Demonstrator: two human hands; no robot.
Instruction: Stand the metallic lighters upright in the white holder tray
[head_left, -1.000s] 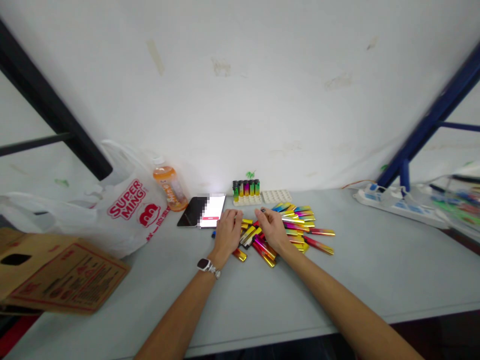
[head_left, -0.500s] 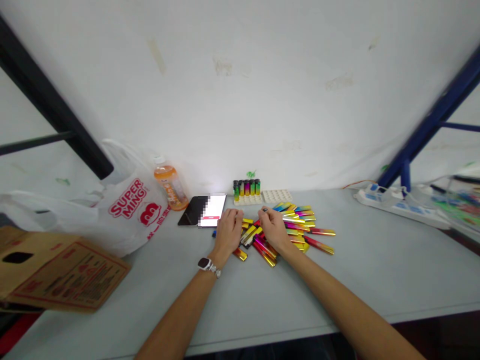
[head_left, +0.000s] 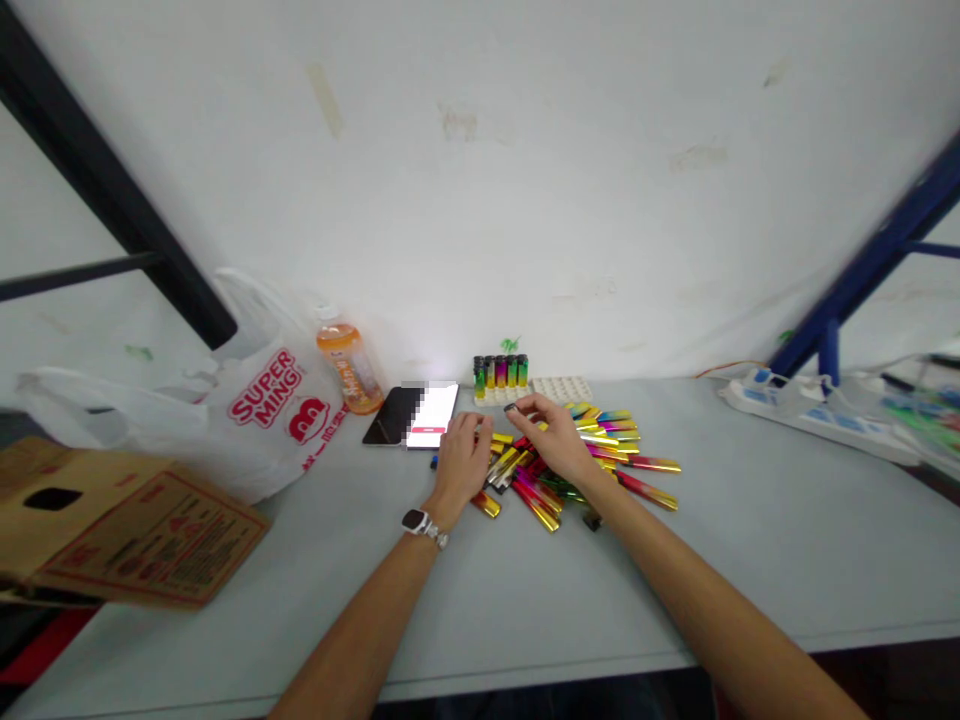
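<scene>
A loose pile of shiny metallic-coloured lighters [head_left: 536, 505] lies in front of me, mostly yellow, red and purple. My left hand [head_left: 463, 460] is at the pile's left side, palm down with its fingers stretched forward. Over the middle of the pile, my right hand [head_left: 555, 437] pinches a lighter [head_left: 511, 408] whose black top shows at the fingertips; the fingers hide most of its body. Behind the hands, several black-topped lighters [head_left: 501, 371] stand upright in a row on a cream-coloured holder [head_left: 496, 399]. A second cream holder [head_left: 564, 388] sits beside it.
Left of the hands are a tablet [head_left: 394, 415], an orange drink bottle [head_left: 351, 370], a white plastic bag [head_left: 270, 440] and a cardboard box [head_left: 150, 535]. A white power strip [head_left: 817, 415] lies at the right. The wall [head_left: 540, 220] rises behind the table.
My right hand has shifted and turned, so a lighter's black top now shows at its fingertips. A green lighter with a black top now shows below my right wrist. The left-hand fingers look straighter.
</scene>
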